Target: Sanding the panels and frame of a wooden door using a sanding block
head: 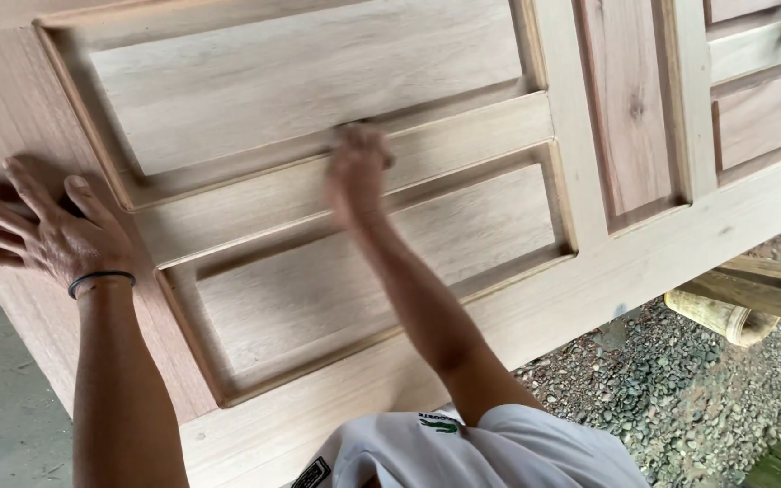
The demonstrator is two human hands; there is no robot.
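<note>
The left hand (42,230) lies flat, fingers spread, on the door (463,307) near its left edge. The right hand (357,172), blurred, presses on the rail between two recessed panels; whether it grips anything cannot be told. Gravel (680,398) lies below the door's lower edge.

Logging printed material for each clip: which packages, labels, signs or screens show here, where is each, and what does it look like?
No packages, signs or screens in view.
Small green emblem: on the white shirt at the bottom edge, below the right arm; elongated shape.
Black-and-white patch: lower on the same shirt, bottom edge, rectangular, partly cut off.
The wooden panelled door under the left hand and the blurred right hand bears no label.
</note>
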